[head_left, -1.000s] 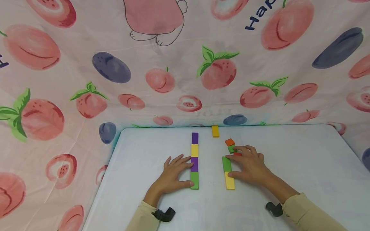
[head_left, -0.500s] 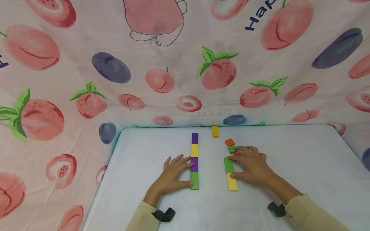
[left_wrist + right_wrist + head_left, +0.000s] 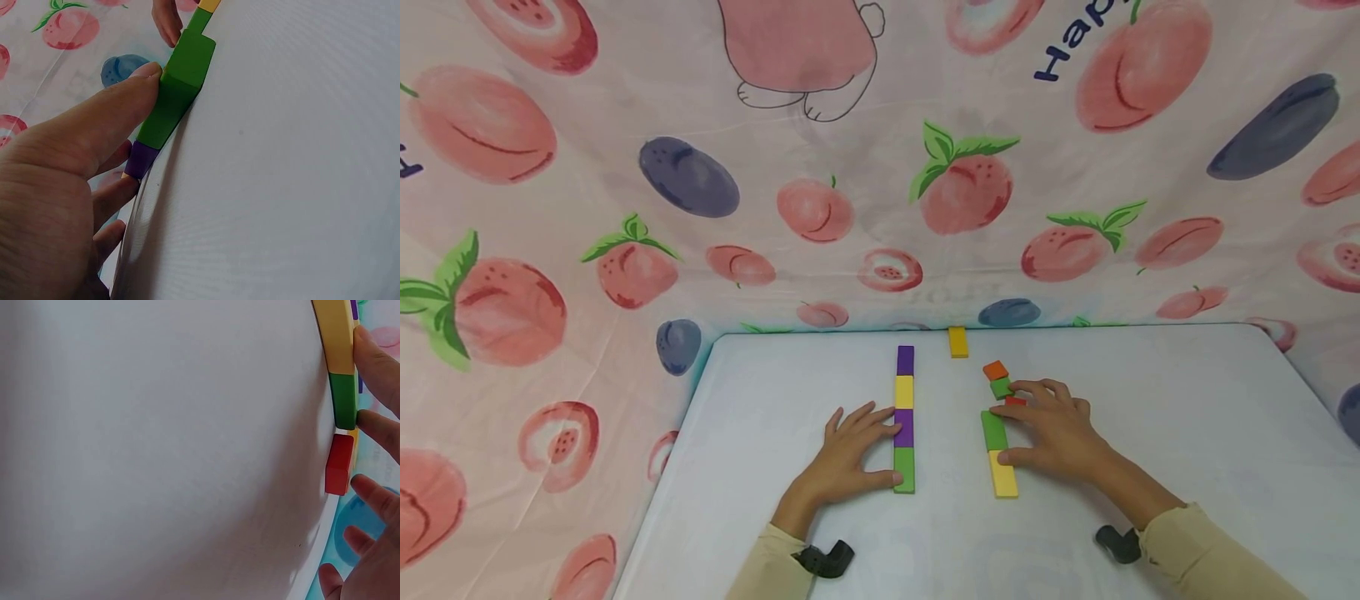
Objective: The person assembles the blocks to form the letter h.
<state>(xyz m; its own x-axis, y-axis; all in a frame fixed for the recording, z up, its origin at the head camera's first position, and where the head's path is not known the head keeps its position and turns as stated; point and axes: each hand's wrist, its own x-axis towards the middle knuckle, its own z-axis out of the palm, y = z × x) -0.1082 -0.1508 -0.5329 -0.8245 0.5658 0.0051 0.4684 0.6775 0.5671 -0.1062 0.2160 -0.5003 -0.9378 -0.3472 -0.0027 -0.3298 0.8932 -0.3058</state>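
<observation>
In the head view, a straight row of blocks runs away from the person: a green block (image 3: 904, 472) nearest, then a purple block (image 3: 904, 429), a yellow block (image 3: 904, 392) and another purple block (image 3: 906, 360). My left hand (image 3: 842, 462) lies spread at the row's left side, thumb on the green block and fingertips at the nearer purple one. A shorter row on the right joins a yellow block (image 3: 1004, 482) and a green block (image 3: 994, 432). My right hand (image 3: 1054, 429) touches both, thumb on the yellow, a fingertip on the green, the fingers loosely extended.
Beyond the short row lie an orange block (image 3: 996, 369), a small green block (image 3: 1001, 387) and a red block (image 3: 339, 465), partly covered by the right hand in the head view. A deep-yellow block (image 3: 958, 342) sits at the far edge of the white table (image 3: 1210, 417). Fruit-print cloth (image 3: 820, 150) hangs behind.
The yellow and green pair has slid a little to the right and slightly nearer with my right hand, then stayed almost still. The left hand and its row have kept their place.
</observation>
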